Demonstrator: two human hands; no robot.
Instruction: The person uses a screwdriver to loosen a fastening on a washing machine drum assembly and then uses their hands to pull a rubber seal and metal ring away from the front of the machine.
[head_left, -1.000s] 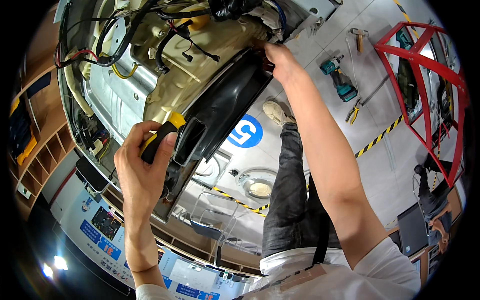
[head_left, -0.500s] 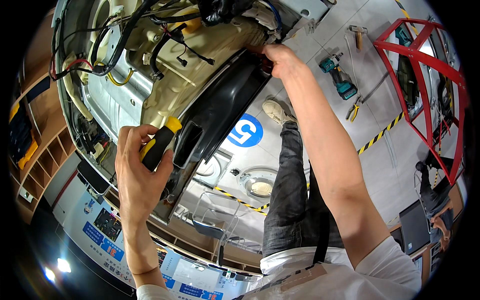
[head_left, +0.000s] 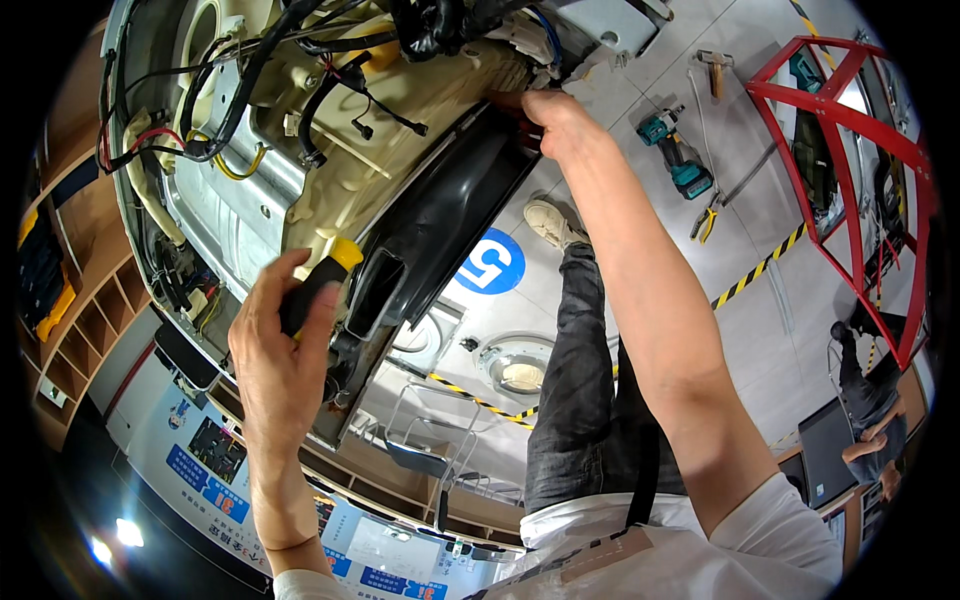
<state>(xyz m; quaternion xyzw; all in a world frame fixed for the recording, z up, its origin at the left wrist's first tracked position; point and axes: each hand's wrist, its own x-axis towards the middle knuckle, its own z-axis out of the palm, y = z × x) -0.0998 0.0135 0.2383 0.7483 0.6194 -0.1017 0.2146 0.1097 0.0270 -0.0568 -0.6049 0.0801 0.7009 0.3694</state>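
Observation:
My left hand [head_left: 280,335] is closed around the black and yellow grip of a screwdriver [head_left: 342,255], its yellow end pointing up and away from me; no shaft shows. Beside it runs a long black plastic panel [head_left: 440,205] with a rectangular opening near its closer end. The panel lies along the edge of a cream-painted car body [head_left: 350,190]. My right hand [head_left: 550,115] reaches to the panel's far end, where its fingers go out of sight between panel and body. What they touch there is hidden.
Loose wiring [head_left: 255,85] hangs over the body. On the tiled floor lie a cordless impact wrench [head_left: 675,155], a hammer [head_left: 716,70] and yellow-handled pliers [head_left: 706,223]. A red metal frame [head_left: 845,130] stands at right. Folding chairs [head_left: 415,455] and wooden shelves [head_left: 95,320] are behind the left side.
My left fingers have shifted their hold on the screwdriver, the index finger lifting a little and the thumb sliding up. My right hand has moved slightly left at the panel's far end.

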